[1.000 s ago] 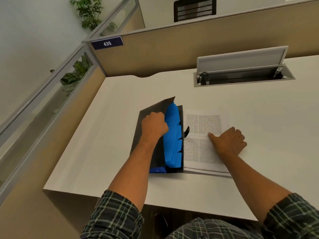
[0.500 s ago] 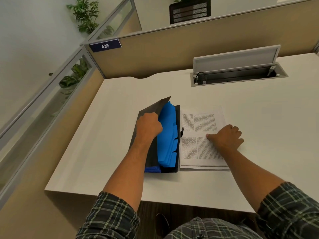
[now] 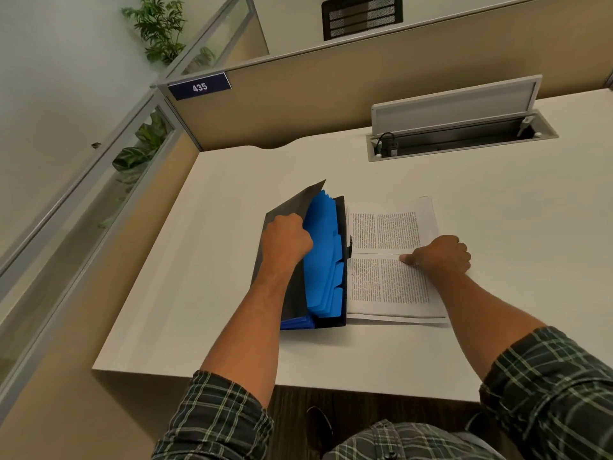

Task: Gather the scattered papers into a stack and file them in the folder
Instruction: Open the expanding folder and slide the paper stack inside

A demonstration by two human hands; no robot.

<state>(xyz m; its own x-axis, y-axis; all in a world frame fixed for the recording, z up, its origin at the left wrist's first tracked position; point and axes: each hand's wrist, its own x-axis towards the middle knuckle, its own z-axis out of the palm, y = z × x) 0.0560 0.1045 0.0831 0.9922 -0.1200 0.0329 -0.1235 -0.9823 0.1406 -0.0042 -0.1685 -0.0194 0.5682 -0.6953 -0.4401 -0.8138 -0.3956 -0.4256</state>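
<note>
- My left hand (image 3: 288,239) grips the raised black plastic front cover of the expanding folder (image 3: 292,287), fingers curled over its edge, holding it lifted off the blue tabbed dividers (image 3: 323,260) inside.
- The folder lies on the white table (image 3: 232,200), just at 9 o'clock of the papers, their edges touching or nearly so.
- The stack of white printed paper sheets (image 3: 384,234) lies flat, text in two blocks, edges roughly squared.
- My right hand (image 3: 441,255) rests on the stack's 3 o'clock side, fingers curled under, thumb tip pressing the top sheet.
- At 1 o'clock, well apart from the papers, a grey cable-tray hatch (image 3: 454,104) stands open.
</note>
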